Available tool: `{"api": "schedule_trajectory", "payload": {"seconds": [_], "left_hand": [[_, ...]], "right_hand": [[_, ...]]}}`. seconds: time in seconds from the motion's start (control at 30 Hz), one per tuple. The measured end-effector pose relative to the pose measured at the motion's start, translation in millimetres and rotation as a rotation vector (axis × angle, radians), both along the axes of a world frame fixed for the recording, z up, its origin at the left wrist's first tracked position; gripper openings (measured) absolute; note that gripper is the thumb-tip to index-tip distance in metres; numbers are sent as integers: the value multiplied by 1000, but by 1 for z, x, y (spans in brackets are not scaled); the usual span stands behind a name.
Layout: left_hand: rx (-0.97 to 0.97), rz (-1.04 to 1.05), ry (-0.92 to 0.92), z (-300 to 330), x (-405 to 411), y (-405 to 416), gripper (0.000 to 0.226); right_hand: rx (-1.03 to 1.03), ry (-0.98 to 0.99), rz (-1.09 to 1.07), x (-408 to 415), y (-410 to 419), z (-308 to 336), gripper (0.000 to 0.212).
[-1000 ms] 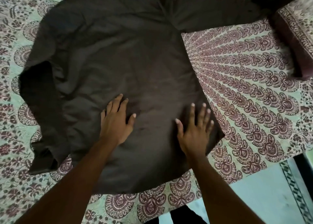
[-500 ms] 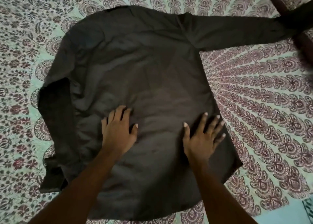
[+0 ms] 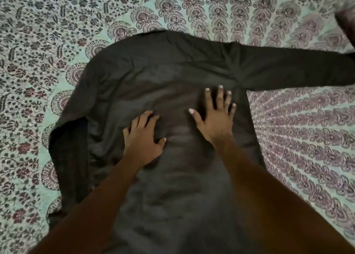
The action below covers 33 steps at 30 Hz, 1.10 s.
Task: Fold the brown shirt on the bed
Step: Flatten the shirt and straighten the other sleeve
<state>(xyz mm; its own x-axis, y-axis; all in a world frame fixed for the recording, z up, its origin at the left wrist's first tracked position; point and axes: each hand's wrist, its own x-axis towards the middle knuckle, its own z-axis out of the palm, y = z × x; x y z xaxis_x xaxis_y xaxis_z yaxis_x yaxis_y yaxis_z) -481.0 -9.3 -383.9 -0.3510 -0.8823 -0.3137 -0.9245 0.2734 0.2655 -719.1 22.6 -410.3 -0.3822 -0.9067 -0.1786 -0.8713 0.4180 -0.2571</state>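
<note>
A: Where is the brown shirt (image 3: 153, 77)?

B: Spread over the bed (image 3: 307, 138), on the patterned bedsheet (image 3: 38, 42), with its upper edge toward the far side. It fills the middle of the view.

A: And the hands?

B: Both lie palm-down on the body of the shirt. The left hand (image 3: 143, 138) sits near the middle, its fingers (image 3: 134, 122) slightly bent with the tips pressing into the cloth. The right hand (image 3: 215, 117) is just beside it and a bit farther up, fingers straight and spread apart, flat on the fabric. Neither pinches or grips anything.

A: Can you see the whole shirt?

B: No. The lower hem is hidden under the two forearms and runs off the bottom edge. The right sleeve (image 3: 288, 69) stretches sideways and is cut off at the right edge, so its cuff is out of sight. The left sleeve (image 3: 69, 157) is folded down along the shirt's left side, and its lower end is lost in shadow; I cannot tell how it lies there.

A: Anything else?

B: A dark shape (image 3: 345, 19) at the upper right corner, blurred and partly cut off. I cannot tell what it is. The cloth near the bottom is also blurred, so creases there are hard to read.
</note>
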Motion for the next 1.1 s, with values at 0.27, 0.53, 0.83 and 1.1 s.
{"api": "schedule_trajectory", "payload": {"seconds": [0.27, 0.53, 0.83, 1.1], "left_hand": [[-68, 59, 8, 3, -13, -39, 46], [-287, 118, 121, 22, -54, -172, 55], [60, 270, -31, 9, -56, -284, 100], [45, 225, 336, 22, -52, -292, 66]], "right_hand": [[42, -22, 68, -29, -75, 4, 74], [-172, -176, 255, -32, -199, 24, 48], [-20, -227, 277, -46, -283, 21, 76], [-77, -546, 159, -68, -294, 37, 19]]}}
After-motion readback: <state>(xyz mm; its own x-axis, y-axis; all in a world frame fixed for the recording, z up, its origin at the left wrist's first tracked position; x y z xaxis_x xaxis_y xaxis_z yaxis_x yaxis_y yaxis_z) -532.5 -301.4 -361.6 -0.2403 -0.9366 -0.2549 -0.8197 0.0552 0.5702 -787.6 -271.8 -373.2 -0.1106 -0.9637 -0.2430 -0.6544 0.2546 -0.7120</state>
